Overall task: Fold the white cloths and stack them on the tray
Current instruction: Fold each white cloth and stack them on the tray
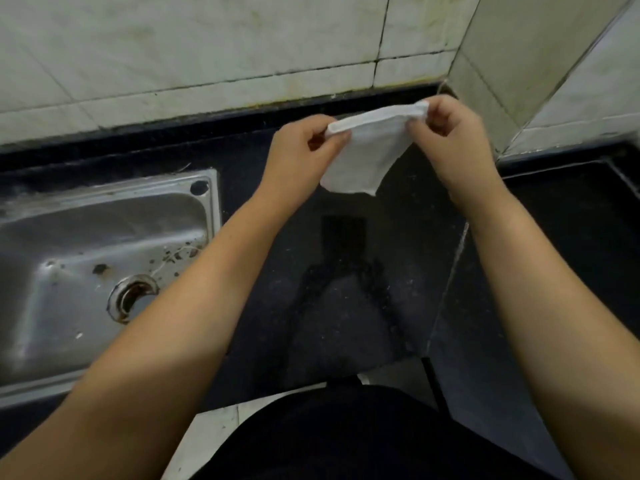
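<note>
Dark clothing (346, 438) on the person's body fills the bottom of the view, closest to the camera, and two bare forearms reach forward from it over a black counter (346, 323).

Held up in the air above the back of that counter is a white cloth (363, 150), already folded to a small piece. Its upper edge is stretched nearly level between the two hands, tilting a little upward to the right, and the rest hangs down loosely to a ragged lower corner. It touches nothing but the fingers.

On the left, the left hand (298, 157) pinches the cloth's upper left corner between thumb and curled fingers. On the right, the right hand (450, 133) pinches the upper right corner in the same way, knuckles bent, close to the wall corner.

Beneath the cloth the counter surface is speckled and shows a damp, darker patch toward its near edge. To the left, set into the counter, lies a steel sink (207, 209), stained, with bits of debris near its round drain (133, 299). Behind the counter rises a pale tiled wall (207, 46) with dark grout lines, meeting a second tiled wall at the right.
</note>
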